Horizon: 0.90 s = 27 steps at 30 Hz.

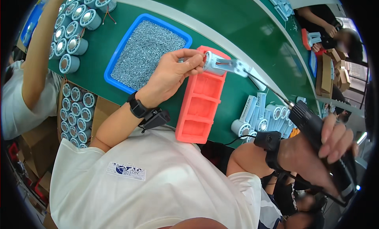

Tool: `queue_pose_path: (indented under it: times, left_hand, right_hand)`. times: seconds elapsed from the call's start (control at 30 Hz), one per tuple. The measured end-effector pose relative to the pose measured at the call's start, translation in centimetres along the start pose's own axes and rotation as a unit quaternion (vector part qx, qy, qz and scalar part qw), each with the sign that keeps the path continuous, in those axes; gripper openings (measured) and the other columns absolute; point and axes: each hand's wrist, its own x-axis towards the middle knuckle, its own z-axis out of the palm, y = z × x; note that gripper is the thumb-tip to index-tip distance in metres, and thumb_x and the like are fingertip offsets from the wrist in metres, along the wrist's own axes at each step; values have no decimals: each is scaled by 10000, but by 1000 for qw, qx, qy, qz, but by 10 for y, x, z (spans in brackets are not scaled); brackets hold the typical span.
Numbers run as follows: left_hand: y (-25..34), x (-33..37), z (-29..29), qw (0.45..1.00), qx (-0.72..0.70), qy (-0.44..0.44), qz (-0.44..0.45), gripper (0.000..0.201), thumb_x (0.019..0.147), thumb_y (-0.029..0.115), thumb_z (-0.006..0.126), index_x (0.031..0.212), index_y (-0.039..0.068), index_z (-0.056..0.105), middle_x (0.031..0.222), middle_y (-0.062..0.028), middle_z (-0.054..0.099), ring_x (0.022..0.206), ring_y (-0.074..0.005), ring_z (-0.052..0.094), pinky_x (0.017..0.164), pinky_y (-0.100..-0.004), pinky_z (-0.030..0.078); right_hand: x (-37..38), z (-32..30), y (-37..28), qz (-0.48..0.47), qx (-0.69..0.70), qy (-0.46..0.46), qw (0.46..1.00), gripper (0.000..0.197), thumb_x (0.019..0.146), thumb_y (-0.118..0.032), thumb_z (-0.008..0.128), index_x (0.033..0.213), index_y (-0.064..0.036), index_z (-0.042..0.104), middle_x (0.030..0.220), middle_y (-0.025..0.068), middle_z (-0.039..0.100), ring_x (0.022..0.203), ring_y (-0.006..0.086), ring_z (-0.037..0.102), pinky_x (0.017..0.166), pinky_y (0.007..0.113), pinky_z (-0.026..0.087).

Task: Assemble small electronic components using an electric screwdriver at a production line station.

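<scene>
A light-blue cylindrical motor housing with a flat bracket arm (217, 64) lies in the far end of a red foam tray (204, 97). The thumb and fingers of my left hand (169, 71) are closed at the housing's left rim. Whether they also pinch a wire there is hidden. My right hand (335, 140) is wrapped around a black electric screwdriver (308, 120). Its long thin bit (270, 88) slants up and left, with the tip at the bracket arm's end. The tray's nearer compartments hold nothing.
A blue bin (109, 73) full of small screws stands left of the tray. Several motors (69, 64) stand at the far left, more in a carton (77, 112) below. Light-blue bracketed housings (241, 127) lie at right. Another person's arm (37, 51) reaches in at left.
</scene>
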Motion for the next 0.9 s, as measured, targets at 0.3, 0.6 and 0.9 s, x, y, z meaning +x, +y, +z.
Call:
queue_pose_path:
  times: [0.3,0.6,0.9]
  left_hand:
    - [-7,9,12,998,-13,-8,-60,178,912,113,661,991,-46,656,889,-88,669,760,-108,644,715,-213,537]
    - [-7,15,11,996,50,-27,-62,186,879,97,700,966,-65,673,825,-89,676,709,-106,643,709,-237,536]
    - [-4,11,13,994,64,-46,-76,151,866,76,706,932,-59,685,829,-85,676,710,-106,634,707,-240,537]
  right_hand:
    - [-41,-29,42,24,41,104,993,641,824,-662,559,966,-39,514,634,-2,460,503,100,445,559,272,358]
    - [-47,-38,51,32,74,162,983,709,769,-720,610,940,-39,513,641,-16,458,514,85,442,590,251,372]
    - [-52,-43,41,32,108,166,980,710,757,-716,629,932,-37,514,640,-15,466,515,88,451,593,252,375]
